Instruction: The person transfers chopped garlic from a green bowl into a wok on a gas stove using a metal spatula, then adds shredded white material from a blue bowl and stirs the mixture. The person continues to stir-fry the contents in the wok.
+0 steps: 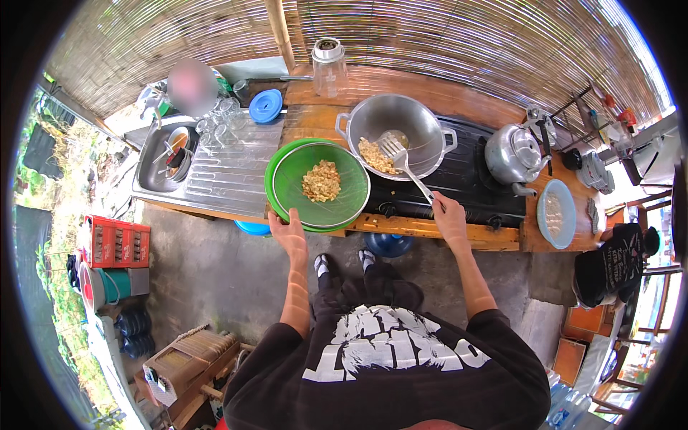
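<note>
My right hand (pixel 450 217) grips the handle of a slotted metal spatula (pixel 414 174). Its blade rests inside a large aluminium wok (pixel 424 115), over chopped golden pieces of food (pixel 373 156) gathered at the wok's near left side. A little oil-like liquid shows behind the blade. With thumb and fingers, my left hand (pixel 289 231) holds the near rim of a round mesh strainer (pixel 290 201) together with the green basin (pixel 272 161) under it. A heap of the same chopped food (pixel 321 181) lies in the strainer's middle. The strainer overlaps the wok's left edge.
The wok stands on a black gas stove (pixel 457 199), beside an aluminium kettle (pixel 513 153). A pale blue bowl of white powder (pixel 556 215) sits further right. Left are drinking glasses (pixel 223 121), a blue lid (pixel 266 106) and a steel sink (pixel 148 166). Another person (pixel 610 263) is at far right.
</note>
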The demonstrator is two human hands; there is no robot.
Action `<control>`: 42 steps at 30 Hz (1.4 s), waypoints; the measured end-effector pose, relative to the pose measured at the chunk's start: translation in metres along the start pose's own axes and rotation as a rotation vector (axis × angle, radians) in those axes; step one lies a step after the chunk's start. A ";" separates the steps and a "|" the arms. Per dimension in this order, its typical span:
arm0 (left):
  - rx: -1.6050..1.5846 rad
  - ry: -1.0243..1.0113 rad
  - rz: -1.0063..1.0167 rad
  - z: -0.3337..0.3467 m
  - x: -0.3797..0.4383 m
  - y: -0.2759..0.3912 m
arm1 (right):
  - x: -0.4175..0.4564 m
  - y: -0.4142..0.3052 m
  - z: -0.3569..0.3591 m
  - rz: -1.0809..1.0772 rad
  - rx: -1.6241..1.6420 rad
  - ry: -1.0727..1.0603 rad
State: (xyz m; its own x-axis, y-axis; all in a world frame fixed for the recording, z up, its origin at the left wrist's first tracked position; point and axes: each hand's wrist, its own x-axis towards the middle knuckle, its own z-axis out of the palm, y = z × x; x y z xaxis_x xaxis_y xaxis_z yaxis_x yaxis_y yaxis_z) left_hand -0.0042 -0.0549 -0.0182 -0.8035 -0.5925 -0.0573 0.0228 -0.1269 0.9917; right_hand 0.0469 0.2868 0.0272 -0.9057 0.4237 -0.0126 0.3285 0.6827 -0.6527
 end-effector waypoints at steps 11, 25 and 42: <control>-0.006 -0.018 0.012 0.000 0.004 0.009 | -0.004 -0.006 0.005 0.018 0.007 0.001; 0.023 -0.013 -0.016 -0.004 0.007 0.004 | -0.063 -0.067 0.000 -0.169 0.027 0.009; -0.056 -0.049 -0.051 -0.010 0.012 -0.011 | -0.011 -0.026 0.027 -0.021 -0.123 0.203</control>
State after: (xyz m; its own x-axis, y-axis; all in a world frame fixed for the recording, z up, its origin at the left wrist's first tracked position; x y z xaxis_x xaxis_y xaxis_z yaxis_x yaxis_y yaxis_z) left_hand -0.0085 -0.0686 -0.0307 -0.8327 -0.5446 -0.1002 0.0136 -0.2011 0.9795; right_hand 0.0412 0.2483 0.0244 -0.8442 0.5113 0.1606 0.3519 0.7548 -0.5536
